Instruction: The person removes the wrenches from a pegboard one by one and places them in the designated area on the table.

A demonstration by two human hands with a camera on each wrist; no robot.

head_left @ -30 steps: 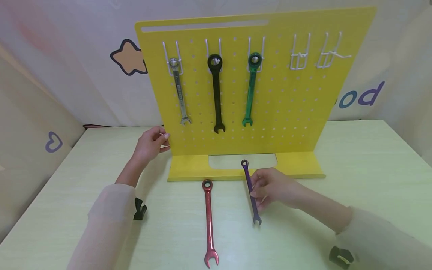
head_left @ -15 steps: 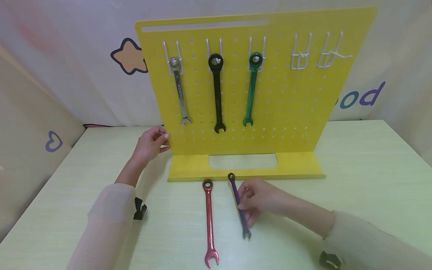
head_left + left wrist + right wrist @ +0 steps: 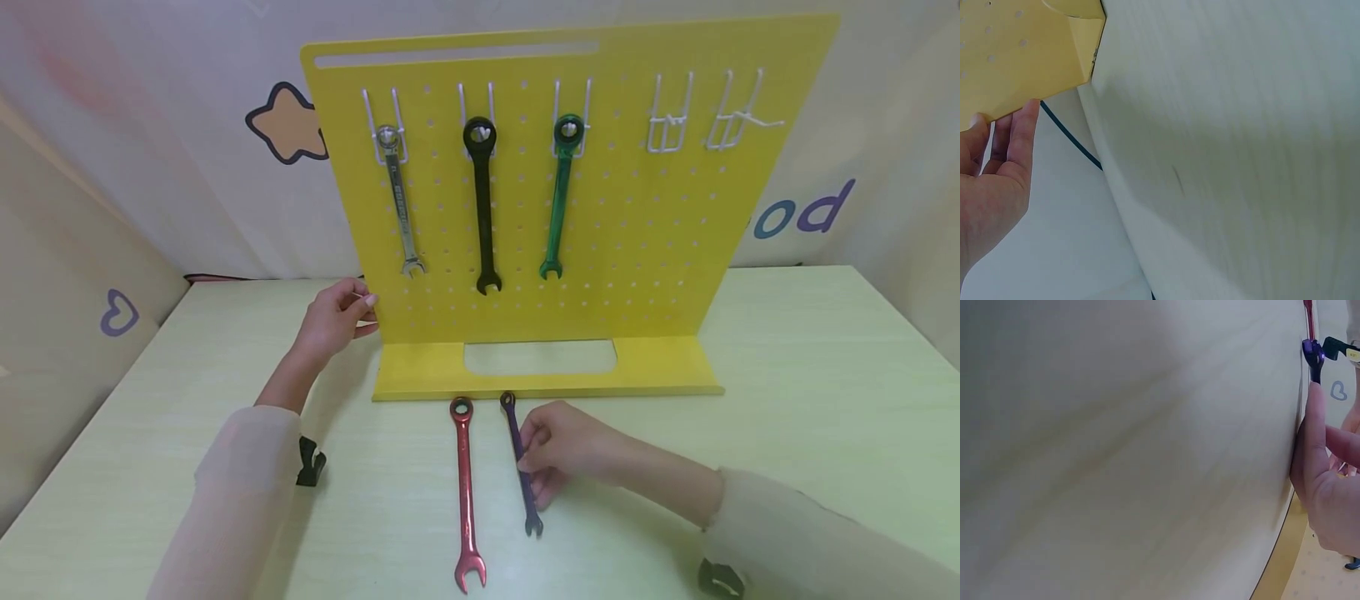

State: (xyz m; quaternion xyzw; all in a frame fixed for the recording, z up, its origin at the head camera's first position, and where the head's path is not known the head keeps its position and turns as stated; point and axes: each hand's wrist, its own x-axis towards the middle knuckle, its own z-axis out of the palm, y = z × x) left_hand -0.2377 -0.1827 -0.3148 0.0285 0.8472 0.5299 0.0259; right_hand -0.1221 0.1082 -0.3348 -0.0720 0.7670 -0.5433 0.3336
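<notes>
My right hand [image 3: 562,450] pinches a small purple combination wrench [image 3: 522,471] by its shank, low over the table; its ring end points toward the board. Left of it a larger red wrench [image 3: 466,492] lies on the table, open end toward me. In the right wrist view the purple wrench's open end [image 3: 1314,355] sticks out past the fingers. My left hand [image 3: 330,321] holds the left edge of the yellow pegboard [image 3: 630,250] between thumb and fingers, as the left wrist view also shows. Silver [image 3: 401,204], black [image 3: 483,217] and green [image 3: 557,208] wrenches hang on the board.
Two white wire hooks, a left one [image 3: 667,137] and a right one [image 3: 726,133], hold nothing at the board's upper right. The board's base [image 3: 660,367] has a cut-out and runs along behind the loose wrenches. A printed curtain [image 3: 150,167] hangs behind the table [image 3: 810,367].
My right hand has moved left and toward me with the purple wrench, bringing it beside the red one. The left hand has stayed at the board's edge.
</notes>
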